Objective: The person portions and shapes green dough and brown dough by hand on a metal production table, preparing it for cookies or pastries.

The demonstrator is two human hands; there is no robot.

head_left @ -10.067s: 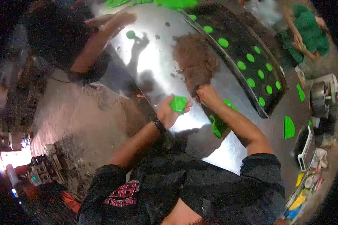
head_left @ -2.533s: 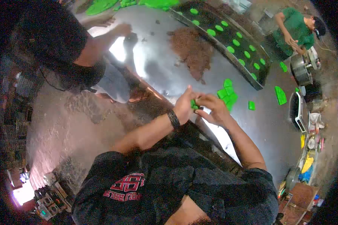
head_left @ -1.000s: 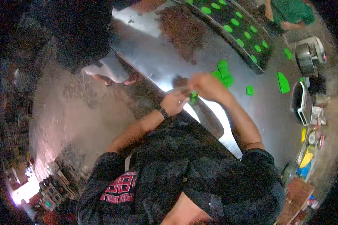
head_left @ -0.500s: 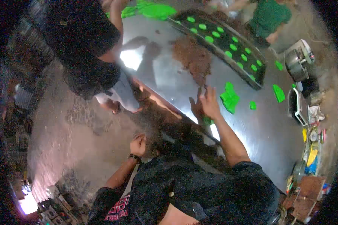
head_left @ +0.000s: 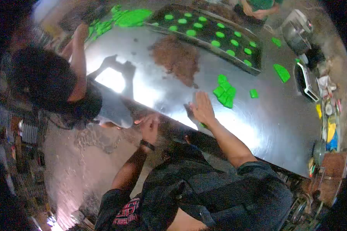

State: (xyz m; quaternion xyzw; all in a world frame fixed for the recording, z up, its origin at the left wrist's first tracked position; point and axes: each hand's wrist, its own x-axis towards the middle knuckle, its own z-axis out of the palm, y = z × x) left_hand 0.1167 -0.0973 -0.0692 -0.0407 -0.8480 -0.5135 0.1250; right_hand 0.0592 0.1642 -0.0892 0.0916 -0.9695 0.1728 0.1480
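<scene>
My right hand (head_left: 202,108) lies flat and low over the metal table near its front edge, fingers stretched out. A bit of bright green dough (head_left: 203,125) shows by the heel of that hand, mostly hidden. Right of it sits a clump of green dough pieces (head_left: 224,92), with a single small dough piece (head_left: 253,93) beside the clump. At the table's front edge is my left hand (head_left: 149,128), somewhat blurred, its fingers loosely apart and nothing visible in them. Brown crumbly powder (head_left: 177,59) is spread just beyond my right hand.
A dark baking tray (head_left: 254,70) holds several green dough rounds. More green dough (head_left: 133,17) lies at the far left. A person in a dark cap (head_left: 42,77) leans in at left; another person's hands (head_left: 256,11) show at the top. A metal pot (head_left: 295,38) stands at right.
My left hand has risen from beside my body to the table edge. My right hand stays low over the table, fingers extended. The view has shifted, and the person in the cap appears farther left.
</scene>
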